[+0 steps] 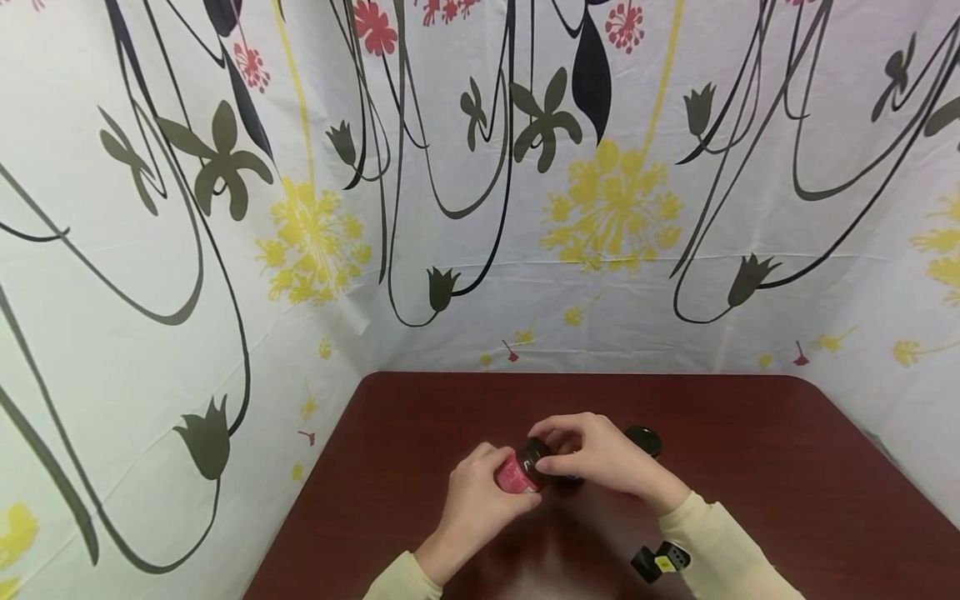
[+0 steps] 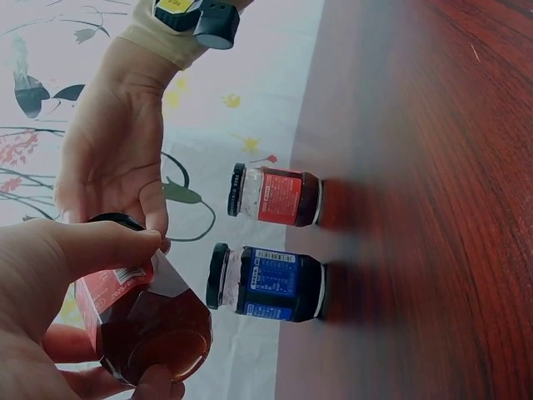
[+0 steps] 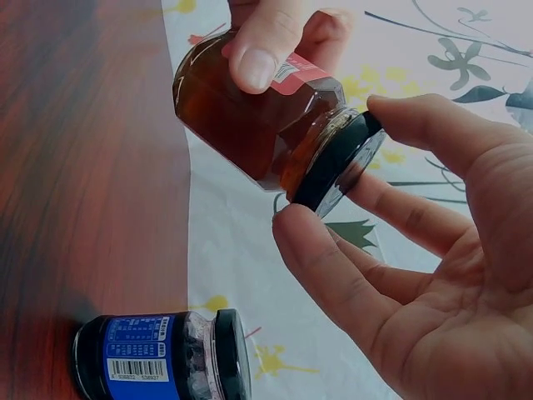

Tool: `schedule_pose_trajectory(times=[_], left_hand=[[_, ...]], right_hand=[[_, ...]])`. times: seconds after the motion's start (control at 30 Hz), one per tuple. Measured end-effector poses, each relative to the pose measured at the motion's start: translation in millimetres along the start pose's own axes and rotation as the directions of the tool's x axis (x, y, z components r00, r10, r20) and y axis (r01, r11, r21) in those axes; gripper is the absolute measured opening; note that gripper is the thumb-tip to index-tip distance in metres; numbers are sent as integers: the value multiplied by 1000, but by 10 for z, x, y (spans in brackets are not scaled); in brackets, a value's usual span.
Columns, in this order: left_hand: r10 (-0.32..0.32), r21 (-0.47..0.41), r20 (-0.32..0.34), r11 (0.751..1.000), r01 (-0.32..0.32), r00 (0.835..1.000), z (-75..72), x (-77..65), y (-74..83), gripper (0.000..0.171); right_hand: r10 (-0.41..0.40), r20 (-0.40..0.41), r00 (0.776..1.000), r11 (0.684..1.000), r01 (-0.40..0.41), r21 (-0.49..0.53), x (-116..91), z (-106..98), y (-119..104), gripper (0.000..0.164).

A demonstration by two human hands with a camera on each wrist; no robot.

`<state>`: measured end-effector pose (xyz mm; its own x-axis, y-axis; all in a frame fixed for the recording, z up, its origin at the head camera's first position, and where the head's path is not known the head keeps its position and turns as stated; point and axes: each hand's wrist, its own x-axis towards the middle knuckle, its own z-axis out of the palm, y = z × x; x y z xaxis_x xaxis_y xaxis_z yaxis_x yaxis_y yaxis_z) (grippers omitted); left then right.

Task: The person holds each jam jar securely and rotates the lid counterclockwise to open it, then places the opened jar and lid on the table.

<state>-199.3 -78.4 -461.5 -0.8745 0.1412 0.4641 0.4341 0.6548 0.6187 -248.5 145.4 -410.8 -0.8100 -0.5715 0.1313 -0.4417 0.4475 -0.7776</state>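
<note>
My left hand (image 1: 480,496) grips a glass jar (image 3: 241,125) of dark amber contents with a red-pink label, held tilted above the table. Its black lid (image 3: 340,162) sits at the mouth, facing my right hand (image 1: 603,454). Thumb and fingertips of the right hand pinch the lid's edge, as the right wrist view shows; the palm stays off it. In the left wrist view the jar's glass base (image 2: 171,346) faces the camera, and the lid is mostly hidden behind the left thumb.
Two more black-lidded jars stand upright on the dark red table (image 1: 420,417): one with a blue label (image 2: 275,283), one with a red label (image 2: 281,197). In the head view the right hand partly covers them. A flower-patterned white cloth (image 1: 480,333) hangs behind and beside the table.
</note>
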Motion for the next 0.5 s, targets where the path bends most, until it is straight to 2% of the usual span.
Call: schedule_pose_trajectory(times=[0.5], left_hand=[[-10,-12,-1,1000,10,1000,9,-3,-39,44]], right_hand=[[-39,-4,999,999,39,28,0,17,18,36]])
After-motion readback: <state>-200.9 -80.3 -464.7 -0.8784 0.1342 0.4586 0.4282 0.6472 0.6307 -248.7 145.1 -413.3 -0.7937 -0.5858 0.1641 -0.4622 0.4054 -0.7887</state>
